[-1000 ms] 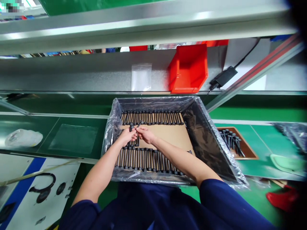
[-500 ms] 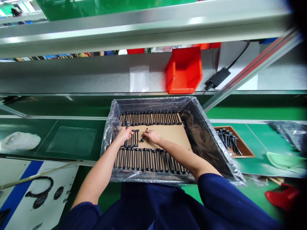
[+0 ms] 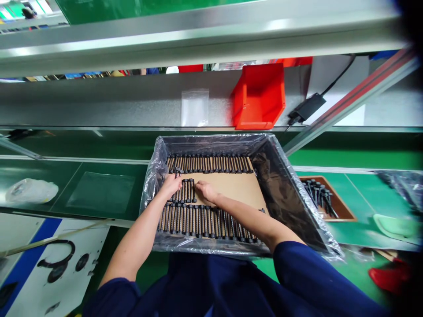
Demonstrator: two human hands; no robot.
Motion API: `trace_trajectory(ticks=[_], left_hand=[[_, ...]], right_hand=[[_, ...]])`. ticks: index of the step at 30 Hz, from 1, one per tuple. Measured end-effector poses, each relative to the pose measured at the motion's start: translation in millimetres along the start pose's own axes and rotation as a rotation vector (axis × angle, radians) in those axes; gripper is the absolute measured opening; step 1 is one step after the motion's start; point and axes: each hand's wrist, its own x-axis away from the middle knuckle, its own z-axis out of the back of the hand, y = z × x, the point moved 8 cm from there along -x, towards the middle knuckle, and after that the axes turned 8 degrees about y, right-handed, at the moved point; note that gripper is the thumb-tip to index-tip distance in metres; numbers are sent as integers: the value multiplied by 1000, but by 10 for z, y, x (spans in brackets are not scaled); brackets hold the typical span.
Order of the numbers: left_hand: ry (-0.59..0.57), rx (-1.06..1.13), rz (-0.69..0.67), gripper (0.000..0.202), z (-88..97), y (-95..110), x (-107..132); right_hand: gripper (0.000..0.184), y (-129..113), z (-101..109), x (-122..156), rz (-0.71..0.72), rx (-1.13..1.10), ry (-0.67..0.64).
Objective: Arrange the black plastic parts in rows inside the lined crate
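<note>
A plastic-lined tray (image 3: 291, 193) holds rows of slim black bolt-like rods with wide heads on a brown cardboard sheet (image 3: 231, 187). Over the left end of the short middle row, my left hand (image 3: 170, 185) is closed around a few black rods (image 3: 178, 171), their heads poking out past the fingers. My right hand (image 3: 206, 192) is curled at the right end of that row, its fingertips pinched at the last black rod (image 3: 194, 191), partly hidden by the fingers. Longer rows run along the back (image 3: 211, 164) and front (image 3: 198, 220) of the sheet.
To the right, a brown box (image 3: 340, 209) holds loose black rods. A red bin (image 3: 259, 99), a clear bag (image 3: 194, 108) and a black power adapter (image 3: 307, 108) sit on the shelf behind. A slanted metal post (image 3: 353, 97) rises at the right.
My right hand has moved slightly left, bringing the rod it held against the end of the middle row. My left hand keeps its rods over the row's left end.
</note>
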Motion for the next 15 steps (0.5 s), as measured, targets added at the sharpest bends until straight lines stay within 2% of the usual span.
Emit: trace_trajectory(ticks=[2, 4, 7, 11, 15], left_hand=[[-7, 48, -2, 5, -17, 13, 22], [-59, 108, -41, 9, -66, 54, 62], [-176, 101, -94, 18, -166, 70, 119], [-168, -2, -79, 20, -185, -36, 107], [-150, -75, -106, 18, -200, -57, 111]], right_hand=[[24, 59, 94, -40, -219, -374, 107], [26, 19, 107, -58, -406, -800, 157], [28, -237, 77, -76, -537, -1277, 141], [23, -482, 4, -48, -662, -1529, 106], [15, -364, -25, -69, -791, -1537, 152]])
